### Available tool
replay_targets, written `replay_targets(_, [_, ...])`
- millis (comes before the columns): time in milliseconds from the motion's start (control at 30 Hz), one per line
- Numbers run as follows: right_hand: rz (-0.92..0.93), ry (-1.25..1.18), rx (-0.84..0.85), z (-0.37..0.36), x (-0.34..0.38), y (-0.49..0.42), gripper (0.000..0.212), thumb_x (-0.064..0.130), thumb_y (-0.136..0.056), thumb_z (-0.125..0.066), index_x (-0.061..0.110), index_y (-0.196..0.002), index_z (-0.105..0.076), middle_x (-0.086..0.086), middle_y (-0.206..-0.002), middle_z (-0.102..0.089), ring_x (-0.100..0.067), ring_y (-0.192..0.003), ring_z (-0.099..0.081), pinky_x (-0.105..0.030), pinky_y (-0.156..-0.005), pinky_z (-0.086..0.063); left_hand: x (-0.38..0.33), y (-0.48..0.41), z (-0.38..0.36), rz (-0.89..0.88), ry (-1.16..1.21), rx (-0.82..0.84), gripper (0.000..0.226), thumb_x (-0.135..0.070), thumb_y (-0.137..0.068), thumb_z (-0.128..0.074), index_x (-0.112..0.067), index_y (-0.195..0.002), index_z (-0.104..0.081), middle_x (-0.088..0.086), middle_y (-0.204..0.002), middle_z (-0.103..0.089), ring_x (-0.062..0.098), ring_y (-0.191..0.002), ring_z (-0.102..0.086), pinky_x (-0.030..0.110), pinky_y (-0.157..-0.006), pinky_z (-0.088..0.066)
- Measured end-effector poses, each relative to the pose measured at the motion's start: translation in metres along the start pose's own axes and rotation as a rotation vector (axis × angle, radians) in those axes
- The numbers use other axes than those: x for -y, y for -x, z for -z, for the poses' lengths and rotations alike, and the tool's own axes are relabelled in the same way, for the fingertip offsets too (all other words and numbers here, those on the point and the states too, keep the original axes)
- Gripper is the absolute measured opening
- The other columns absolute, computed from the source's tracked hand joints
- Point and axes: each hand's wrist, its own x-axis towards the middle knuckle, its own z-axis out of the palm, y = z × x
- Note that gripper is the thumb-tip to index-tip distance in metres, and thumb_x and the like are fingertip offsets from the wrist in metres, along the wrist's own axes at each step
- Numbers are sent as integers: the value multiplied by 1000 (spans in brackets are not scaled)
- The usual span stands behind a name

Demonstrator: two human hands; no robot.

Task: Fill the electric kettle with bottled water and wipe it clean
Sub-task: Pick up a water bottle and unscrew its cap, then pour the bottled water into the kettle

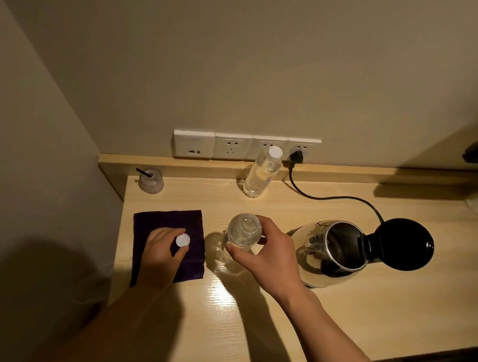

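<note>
A: Pinches the cap (183, 240) in the left hand (162, 254) over the cloth (162, 219); grips the open bottle (243, 231) in the right hand (269, 256), kettle (333, 252) at three o'clock.
B: Risks a spill on the desk (367, 310) — soft bottle, tight squeeze.

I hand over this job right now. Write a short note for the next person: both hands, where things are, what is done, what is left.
Left hand pinches the white cap above the purple cloth. Right hand grips the opened bottle, upright on the desk. The kettle stands right of it, lid open. A capped second bottle stands by the sockets.
Done: bottle uncapped, kettle lid opened.
Left: pour the water, wipe the kettle.
</note>
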Motion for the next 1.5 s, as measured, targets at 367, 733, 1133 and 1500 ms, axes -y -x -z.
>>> replay_targets(367, [12,-15,-34,23,16,6,67,50,-70,-87,30,-129,-63,16,-113,-72,-1,-105,-66,-33,-92,-58,-77,0,33,-14,226,353,107,-51,-62,-90,-52,-152,-32,-20,-155,-37,1,-138,-40,29,-109,-37])
replay_targets(733, [91,43,-156,49,26,33,69,57,-67,-85,32,-128,-65,14,-111,-74,-1,-104,-60,-8,-87,-41,-171,22,-20,-7,714,44,77,-74,-66,-81,-35,-128,-60,-9,-111,-74,14,-97,-74,23,-75,-59])
replay_targets(1133, [156,-51,-279,85,-12,80,79,55,-77,-82,24,-144,-54,8,-137,-55,-8,-129,-52,-34,-107,-48,-219,44,-28,-120,627,144,51,-28,-65,-90,-48,-105,-64,-16,-97,-75,2,-84,-73,11,-70,-54])
replay_targets(1500, [-193,400,-406,81,-178,130,85,68,-94,-47,21,-161,-25,-2,-169,-29,-18,-155,-25,-39,-121,-23,-235,34,-19,-154,502,436,57,-42,-63,-89,-50,-113,-62,-22,-113,-74,1,-104,-72,13,-81,-56])
